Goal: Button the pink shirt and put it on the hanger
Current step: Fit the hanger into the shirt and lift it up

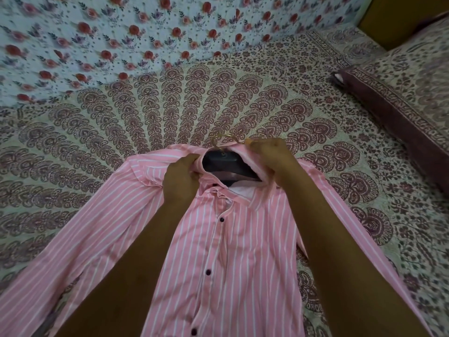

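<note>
A pink shirt with white stripes lies face up on the bed, its front closed by dark buttons, sleeves spread to both sides. A dark hanger sits inside the neck opening, and its gold hook pokes out past the collar. My left hand grips the left side of the collar. My right hand pinches the right side of the collar near the hook.
The bed is covered by a patterned maroon and cream sheet. A floral blue cloth lies at the back. A matching pillow rests at the right, beside a yellow wall.
</note>
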{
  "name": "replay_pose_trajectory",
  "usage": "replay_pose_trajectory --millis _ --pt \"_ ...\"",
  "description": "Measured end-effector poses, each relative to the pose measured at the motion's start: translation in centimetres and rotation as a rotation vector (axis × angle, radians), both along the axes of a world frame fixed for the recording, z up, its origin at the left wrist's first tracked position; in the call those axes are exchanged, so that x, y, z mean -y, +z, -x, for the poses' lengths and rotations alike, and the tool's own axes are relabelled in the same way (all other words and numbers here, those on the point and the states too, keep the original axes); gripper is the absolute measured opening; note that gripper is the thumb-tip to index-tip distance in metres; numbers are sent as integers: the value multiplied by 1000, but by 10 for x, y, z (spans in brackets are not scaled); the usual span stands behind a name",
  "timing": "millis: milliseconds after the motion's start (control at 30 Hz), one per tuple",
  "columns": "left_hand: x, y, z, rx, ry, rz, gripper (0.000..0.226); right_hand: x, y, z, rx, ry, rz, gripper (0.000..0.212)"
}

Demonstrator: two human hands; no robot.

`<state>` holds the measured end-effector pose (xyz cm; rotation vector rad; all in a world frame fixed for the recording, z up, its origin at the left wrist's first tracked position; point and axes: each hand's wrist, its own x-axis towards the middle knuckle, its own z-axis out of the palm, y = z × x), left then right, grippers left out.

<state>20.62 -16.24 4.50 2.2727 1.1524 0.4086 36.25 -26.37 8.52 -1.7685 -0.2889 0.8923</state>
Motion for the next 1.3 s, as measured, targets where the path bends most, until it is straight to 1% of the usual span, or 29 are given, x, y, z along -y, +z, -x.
replay_pose_trajectory --millis 67,100,133,167,233,333,367,433,500,533,600,633,700,733,833,867,933,1000,1033,1100,1133,1200,1300 --pt "1 1 3 6 -15 -2 43 5 1 -1 -294 85 0 20" --pt "2 1 5 13 -28 -5 43 6 -2 -1 -361 113 -14 18" --pt "2 1 7 22 -39 -10 43 6 -5 1 -384 120 -36 16" --pt "2 1 9 30 -46 -14 44 6 -9 3 -363 118 -66 14" --pt "3 1 10 32 -48 -20 46 4 -11 7 -202 135 -144 7" --pt "2 1 11 35 -63 -14 45 2 -6 7 9 241 -205 9" --pt "2 0 11 34 -67 -17 45 1 -7 4 103 272 -180 10" --pt "1 -1 11 19 -77 -19 47 -1 -7 0 274 290 -121 20" --pt "0 -2 11 28 -95 11 47 -6 -11 -2 343 255 -78 26" --pt "1 -1 10 66 -93 55 47 -9 -15 -2 365 226 -48 30" --pt "3 3 9 191 -44 202 42 -15 -22 0 380 171 19 38" --pt "4 5 8 245 -16 275 40 -17 -26 1 369 137 31 39" --pt "8 7 7 315 -3 360 31 -20 -30 4 293 77 5 39" --pt "10 7 6 331 -14 358 28 -20 -32 5 268 58 -16 39" --pt "15 2 3 344 -25 274 46 -21 -32 7 307 38 -35 38" --pt "15 -1 1 363 3 255 44 -21 -32 7 329 34 -51 37" --pt "15 -4 -5 422 96 248 29 -19 -32 6 376 31 -84 43" --pt "12 -3 -8 478 187 251 8 -18 -33 5 393 45 -97 46" --pt "9 -2 -9 480 227 261 6 -18 -33 4 394 53 -96 47" --pt "1 -1 -8 452 284 312 25 -19 -36 3 376 71 -94 49" --pt "-2 0 -8 451 302 366 30 -20 -37 3 356 75 -97 51" --pt "-10 1 -8 467 318 487 27 -21 -35 2 330 97 -93 51" --pt "-16 0 -4 485 331 553 19 -21 -26 5 244 102 -62 38"
